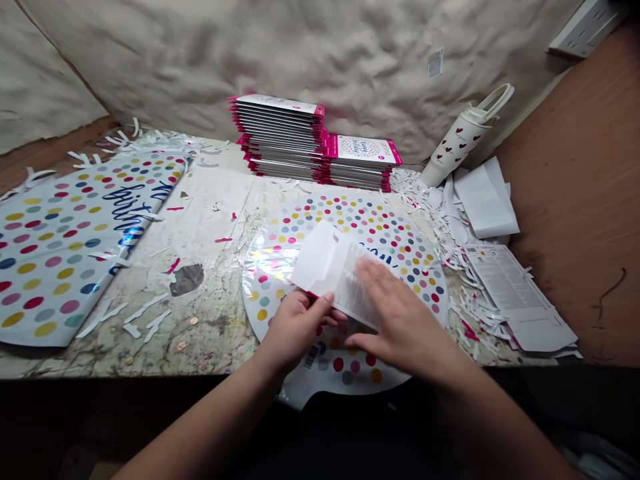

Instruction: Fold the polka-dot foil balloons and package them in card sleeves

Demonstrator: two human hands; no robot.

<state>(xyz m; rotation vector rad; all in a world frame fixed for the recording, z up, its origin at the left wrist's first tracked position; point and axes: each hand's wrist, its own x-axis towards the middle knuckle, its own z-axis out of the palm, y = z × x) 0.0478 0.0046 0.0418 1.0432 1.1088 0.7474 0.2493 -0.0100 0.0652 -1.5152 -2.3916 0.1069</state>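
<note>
A white paper envelope with its flap raised, small print on its back and a pink edge is held over a round foil balloon. My left hand grips its lower left edge, thumb on top and fingers beneath. My right hand lies over the printed side, slightly blurred, with its fingers stretched out and thumb apart. Below both hands, the flat polka-dot foil balloon has blue lettering partly hidden by the envelope and hand. Its neck hangs over the table's front edge.
Pink-edged packets stand in a tall stack and a lower stack at the back. Dotted foil balloons lie at left. A heart-patterned tumbler leans at right, near paper shreds and flat printed envelopes.
</note>
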